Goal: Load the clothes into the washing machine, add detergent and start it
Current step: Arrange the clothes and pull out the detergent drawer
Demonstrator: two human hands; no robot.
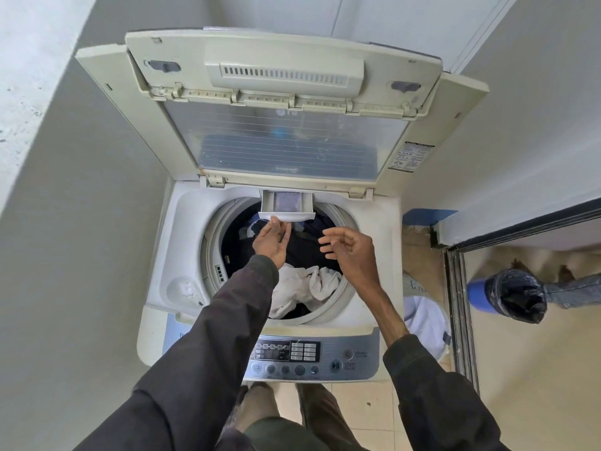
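— Where are we with this load?

— Clothes (292, 255) look to be in: we can see dark garments and a white towel (312, 284) heaped inside the drum (213, 255) of the top-loading washing machine (162, 255), lid (286, 138) propped fully up.

— And the detergent?

— The detergent drawer (287, 206) is pulled out at the back rim, over the drum, with what looks like pale powder in its tray. We'd judge that step done or nearly so.

— What are our hands doing?

— Left hand (271, 242) has its fingertips on the drawer's front lip, a light touch rather than a closed grip. Right hand (349, 250) hovers over the clothes, fingers loosely spread, holding nothing.

— So what's left?

— Push the drawer in, drop the lid, then the control panel (305, 356): power and start buttons. Its display looks dark.
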